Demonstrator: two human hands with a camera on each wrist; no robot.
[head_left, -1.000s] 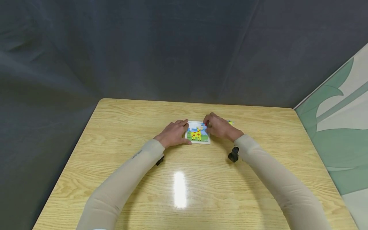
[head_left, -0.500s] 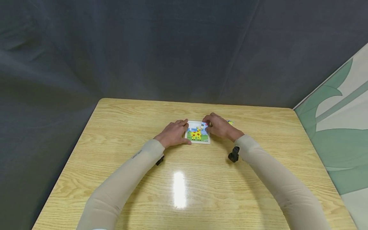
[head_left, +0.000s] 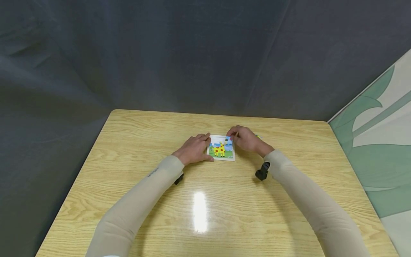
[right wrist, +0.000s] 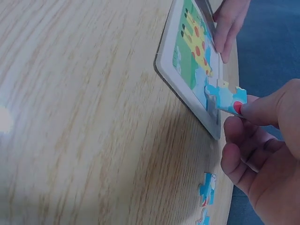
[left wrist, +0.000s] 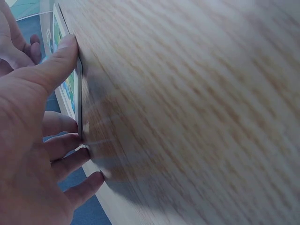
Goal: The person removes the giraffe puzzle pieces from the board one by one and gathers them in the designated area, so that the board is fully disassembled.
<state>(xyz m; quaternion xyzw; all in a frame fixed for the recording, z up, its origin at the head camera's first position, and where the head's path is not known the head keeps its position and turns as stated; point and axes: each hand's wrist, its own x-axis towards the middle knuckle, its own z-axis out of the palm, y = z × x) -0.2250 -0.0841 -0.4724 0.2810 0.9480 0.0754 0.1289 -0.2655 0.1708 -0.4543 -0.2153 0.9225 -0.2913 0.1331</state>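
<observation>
The right hand's grip [head_left: 245, 138] pinches a blue jigsaw piece with a red spot [right wrist: 228, 99] between thumb and finger. The piece is held by its edge, which seems to leave its knobbed side free. It overhangs the far right corner of a shallow, white-rimmed square puzzle tray [right wrist: 167, 63]; whether it touches the pieces beneath cannot be told.

On the left, the left hand [head_left: 192, 149] is spread along the tray's left side, its thumb by the near left corner and its fingers towards the far left. It is not closed round anything; it rests against the rim, probably to keep the tray from sliding.

Inside the tray, fitted pieces show a yellow giraffe with red spots [head_left: 219, 150] on green grass. The far left part shows bare white.

Just right of the tray, partly hidden from above by the right hand, loose blue jigsaw pieces [right wrist: 207, 190] lie on the pale, wood-grained table [head_left: 160, 214], perhaps put there to be within easy reach.

Both forearms, in beige sleeves [head_left: 311, 203], reach in from the near side, a small black camera [head_left: 262, 171] under the right wrist. Dark cloth [head_left: 192, 57] hangs beyond the far edge; a white-and-green panel [head_left: 369, 142] stands right.
</observation>
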